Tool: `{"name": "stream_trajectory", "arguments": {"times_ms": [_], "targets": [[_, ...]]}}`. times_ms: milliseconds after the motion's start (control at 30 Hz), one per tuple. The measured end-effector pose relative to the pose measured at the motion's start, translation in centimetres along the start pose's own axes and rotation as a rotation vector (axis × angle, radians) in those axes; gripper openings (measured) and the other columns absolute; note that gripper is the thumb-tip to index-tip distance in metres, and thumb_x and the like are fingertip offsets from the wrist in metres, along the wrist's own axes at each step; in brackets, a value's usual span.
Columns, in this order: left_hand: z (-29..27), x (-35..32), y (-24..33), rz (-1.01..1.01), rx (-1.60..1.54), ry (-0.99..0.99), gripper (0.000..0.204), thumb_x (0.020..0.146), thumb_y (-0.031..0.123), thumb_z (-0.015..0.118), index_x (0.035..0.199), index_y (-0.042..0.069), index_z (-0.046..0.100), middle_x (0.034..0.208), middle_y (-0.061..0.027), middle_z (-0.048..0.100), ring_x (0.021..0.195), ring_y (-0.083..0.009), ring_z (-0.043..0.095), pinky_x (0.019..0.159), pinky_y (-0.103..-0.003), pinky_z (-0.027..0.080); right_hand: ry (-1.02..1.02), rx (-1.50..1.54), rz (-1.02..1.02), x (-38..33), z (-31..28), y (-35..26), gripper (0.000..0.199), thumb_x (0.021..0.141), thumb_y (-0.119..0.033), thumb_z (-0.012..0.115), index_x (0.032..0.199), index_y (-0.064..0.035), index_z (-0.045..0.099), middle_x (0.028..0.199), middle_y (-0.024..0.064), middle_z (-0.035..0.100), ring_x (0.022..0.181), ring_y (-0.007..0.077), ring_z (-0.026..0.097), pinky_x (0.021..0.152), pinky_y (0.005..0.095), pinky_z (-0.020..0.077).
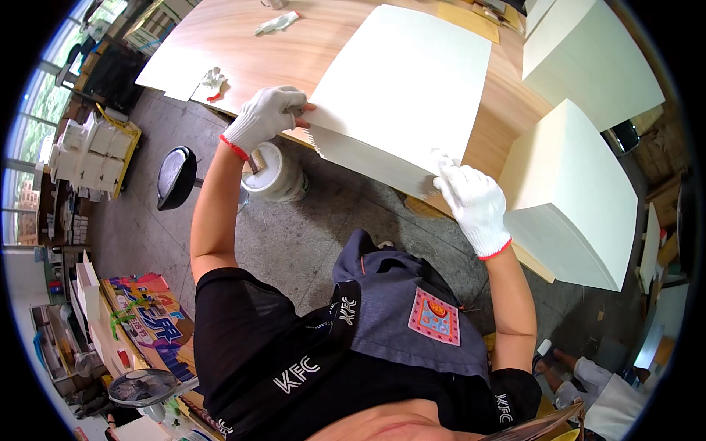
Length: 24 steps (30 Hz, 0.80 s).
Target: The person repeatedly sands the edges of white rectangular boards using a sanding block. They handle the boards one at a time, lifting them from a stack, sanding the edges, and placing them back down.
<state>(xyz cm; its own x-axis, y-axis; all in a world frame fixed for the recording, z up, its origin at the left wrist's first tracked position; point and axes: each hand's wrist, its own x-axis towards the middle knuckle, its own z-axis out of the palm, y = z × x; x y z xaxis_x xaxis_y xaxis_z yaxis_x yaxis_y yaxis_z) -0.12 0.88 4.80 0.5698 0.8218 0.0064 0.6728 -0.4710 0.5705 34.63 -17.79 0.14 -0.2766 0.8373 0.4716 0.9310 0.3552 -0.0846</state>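
Observation:
A thick stack of large white sheets (401,77) lies on the wood-grain table in front of me, its layered near side hanging at the table's edge. My left hand (273,116), in a white knit glove with a red cuff and bare fingertips, is closed at the stack's left near corner, where the sheet edges look stepped. At the right near corner, my right hand (471,198) wears a matching glove. Its fingers are bent around the front edge, with one reaching onto the top sheet. How many sheets either hand grips is hidden.
Two more white stacks (581,198) (588,66) stand to the right. Spare gloves (278,23) (214,81) lie on the table (243,55). Below its edge are a white bucket (276,176) with a brush and a black round stool (176,176). Another person sits at the lower right.

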Motion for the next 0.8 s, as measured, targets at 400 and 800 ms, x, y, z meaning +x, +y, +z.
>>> {"name": "stream_trajectory", "arguments": {"times_ms": [400, 800], "targets": [[0.2, 0.1, -0.8, 0.090, 0.166, 0.024, 0.029, 0.077, 0.008, 0.085, 0.101, 0.000, 0.072, 0.086, -0.0082, 0.068, 0.079, -0.0165, 0.067, 0.071, -0.030, 0.053, 0.033, 0.057, 0.024, -0.2, 0.4, -0.1, 0.049, 0.090, -0.023, 0.074, 0.137, -0.0192, 0.063, 0.074, 0.0039, 0.057, 0.071, 0.0199, 0.063, 0.064, 0.0359, 0.0527], [0.2, -0.3, -0.2, 0.091, 0.229, 0.019, 0.030, 0.078, 0.010, 0.085, 0.103, -0.001, 0.071, 0.092, -0.0112, 0.070, 0.083, -0.0199, 0.070, 0.072, -0.033, 0.055, -0.005, 0.064, 0.043, -0.6, 0.8, 0.2, 0.046, 0.091, -0.024, 0.073, 0.136, -0.0188, 0.064, 0.081, 0.0047, 0.064, 0.077, 0.0208, 0.067, 0.067, 0.0362, 0.0542]]}}
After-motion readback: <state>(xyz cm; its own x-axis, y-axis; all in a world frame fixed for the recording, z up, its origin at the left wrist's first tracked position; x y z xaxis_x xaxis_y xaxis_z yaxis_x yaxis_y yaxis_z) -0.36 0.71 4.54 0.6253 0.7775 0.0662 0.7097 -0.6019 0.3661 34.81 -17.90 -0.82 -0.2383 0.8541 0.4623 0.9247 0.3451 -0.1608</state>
